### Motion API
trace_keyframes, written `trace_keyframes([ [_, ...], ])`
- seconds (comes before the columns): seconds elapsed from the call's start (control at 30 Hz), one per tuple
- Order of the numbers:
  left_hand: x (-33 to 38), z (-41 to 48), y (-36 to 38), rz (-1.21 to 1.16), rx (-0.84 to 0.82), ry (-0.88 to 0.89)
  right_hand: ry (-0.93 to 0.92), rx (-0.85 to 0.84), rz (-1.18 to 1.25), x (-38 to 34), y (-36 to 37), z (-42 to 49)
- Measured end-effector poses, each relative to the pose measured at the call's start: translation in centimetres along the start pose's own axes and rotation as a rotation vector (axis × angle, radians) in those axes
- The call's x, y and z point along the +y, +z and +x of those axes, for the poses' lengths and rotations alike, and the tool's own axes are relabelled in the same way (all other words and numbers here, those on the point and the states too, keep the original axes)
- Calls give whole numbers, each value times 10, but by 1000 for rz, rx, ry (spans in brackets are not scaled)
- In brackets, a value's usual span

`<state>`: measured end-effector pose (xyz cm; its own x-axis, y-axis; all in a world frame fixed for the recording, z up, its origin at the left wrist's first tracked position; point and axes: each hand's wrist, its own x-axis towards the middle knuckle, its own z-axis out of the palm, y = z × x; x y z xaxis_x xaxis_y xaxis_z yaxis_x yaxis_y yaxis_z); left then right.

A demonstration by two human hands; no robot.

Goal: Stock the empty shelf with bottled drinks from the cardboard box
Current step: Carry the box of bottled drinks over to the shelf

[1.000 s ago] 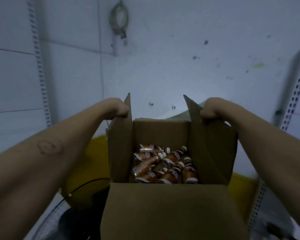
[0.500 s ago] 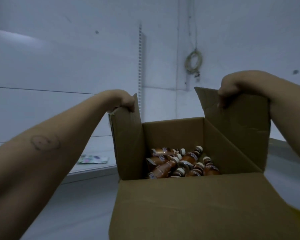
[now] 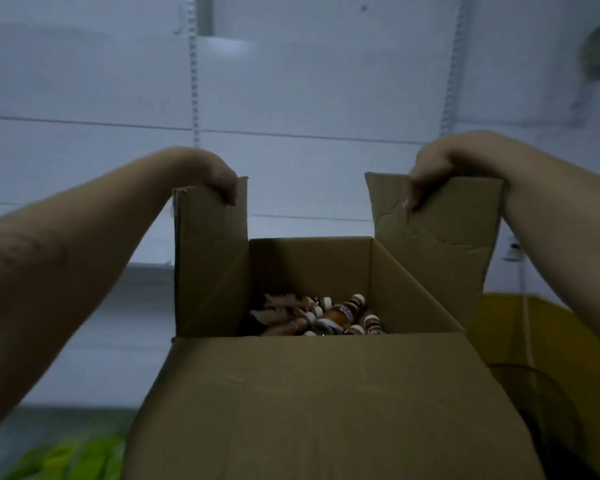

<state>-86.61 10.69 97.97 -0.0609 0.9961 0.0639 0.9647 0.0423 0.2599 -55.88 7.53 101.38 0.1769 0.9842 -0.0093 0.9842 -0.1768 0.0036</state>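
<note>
Cardboard fills the lower middle of the head view: an open brown box (image 3: 326, 403) with matte, creased walls and four flaps. The near flap slopes toward the camera; the two side flaps stand upright. The left hand (image 3: 219, 174) is curled over the top edge of the left flap (image 3: 210, 258), fingers clamped on the inner face. The right hand (image 3: 430, 168) grips the top of the right flap (image 3: 437, 244), thumb pressed on the crumpled cardboard. Deep in the box lie the bottles (image 3: 323, 315), small, rounded, amber-brown, with pale caps and labels, jumbled on their sides. Behind the box stands a white shelf unit (image 3: 146, 271) with flat panels and slotted metal uprights. Something yellow (image 3: 541, 334) sits at right, something bright green (image 3: 70, 459) at lower left, both blurred.
</note>
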Motion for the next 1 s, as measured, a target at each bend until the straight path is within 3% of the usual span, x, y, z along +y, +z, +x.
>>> trace_keyframes([
  [0.33, -158, -73, 46, -63, -35, -476, -395, -217, 74, -156, 88, 26],
  [0.6, -251, -151, 114, -168, 82, -848, -659, -341, 138, -256, 190, 24],
  [0.8, -323, -176, 172, -166, 77, -970, -702, -440, 179, -322, 267, 11],
  [1.0, -421, -171, 244, -255, -32, -964, -586, -566, 108, -389, 364, 7],
])
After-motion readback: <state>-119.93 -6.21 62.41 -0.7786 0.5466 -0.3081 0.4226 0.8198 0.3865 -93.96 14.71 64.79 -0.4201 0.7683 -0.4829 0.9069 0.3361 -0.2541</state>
